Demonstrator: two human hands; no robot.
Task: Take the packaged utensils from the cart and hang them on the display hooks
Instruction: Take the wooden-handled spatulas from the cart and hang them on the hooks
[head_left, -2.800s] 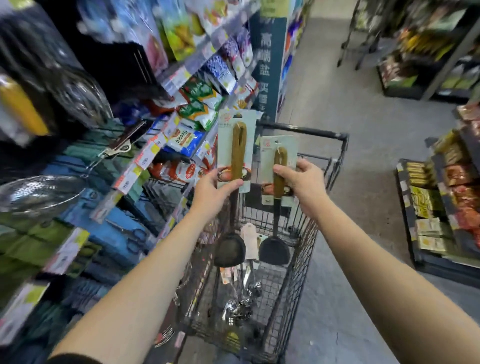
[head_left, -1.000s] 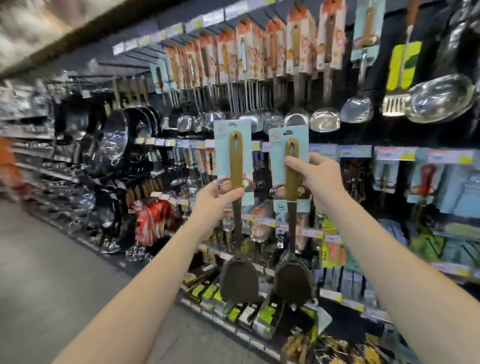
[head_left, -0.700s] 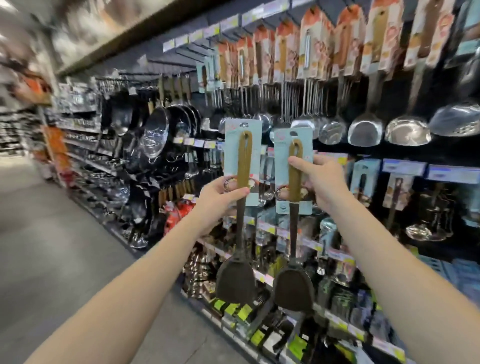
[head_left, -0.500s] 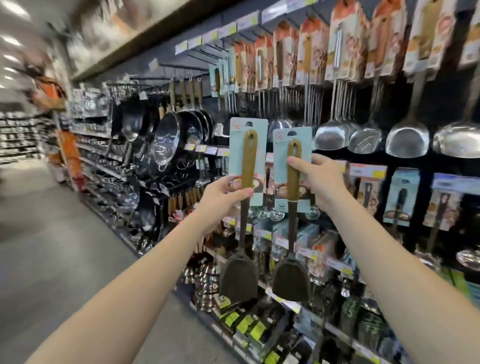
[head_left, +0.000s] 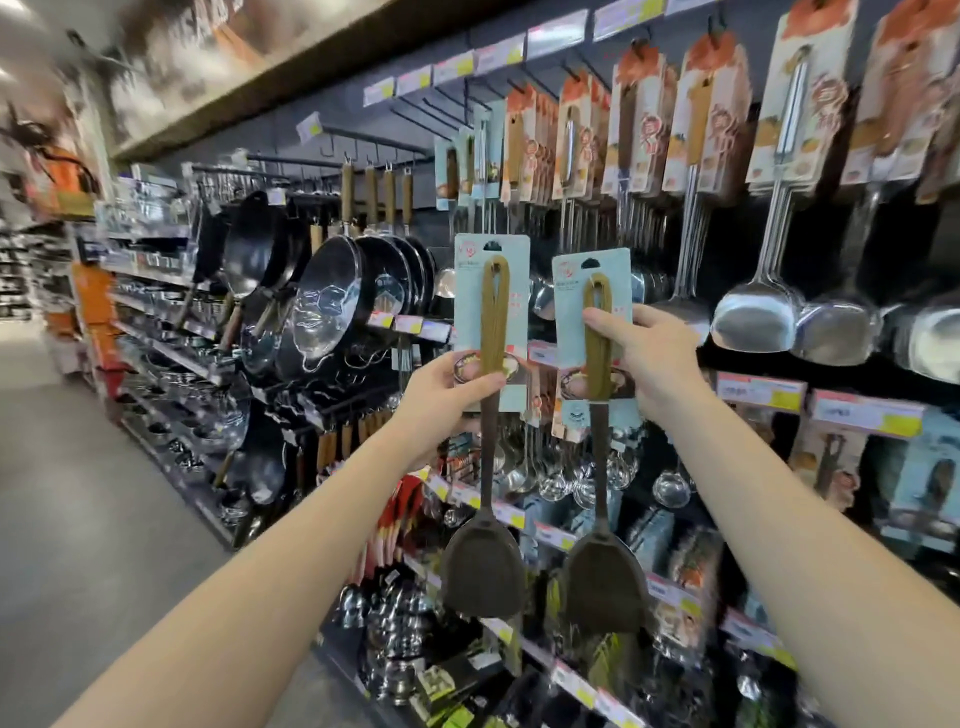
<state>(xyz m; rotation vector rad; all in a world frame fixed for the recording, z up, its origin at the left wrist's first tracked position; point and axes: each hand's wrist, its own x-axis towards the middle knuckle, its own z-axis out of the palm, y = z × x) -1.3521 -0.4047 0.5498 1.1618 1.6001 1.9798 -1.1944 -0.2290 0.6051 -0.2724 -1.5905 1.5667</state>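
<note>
Packaged utensils, two of them, are up in front of the display wall (head_left: 779, 249) — none hung yet. Wall is dense: rows of carded ladles and turners on hooks up top, woks (head_left: 332, 306) to the left, price tags along the rails. A few bare display hooks (head_left: 415, 111) show at upper left of the carded row, well above both cards.

Left spatula pack (head_left: 491, 322) hangs upright from the left hand (head_left: 441, 400), thumb and fingers pinched on the card's lower edge and handle. Right spatula pack (head_left: 592, 332) sits in the right hand (head_left: 649, 358), thumb across the handle, fingers wrapped behind the card. Dark heads dangle free below.

Risks, as I read it:
- both hands full — no spare hand to steady a hook or part the neighbours
- small hang slot (head_left: 493, 244) at card top; low grip means the card can flex and miss the hook
- swinging heads could knock the hung ladles (head_left: 753, 312)
</note>
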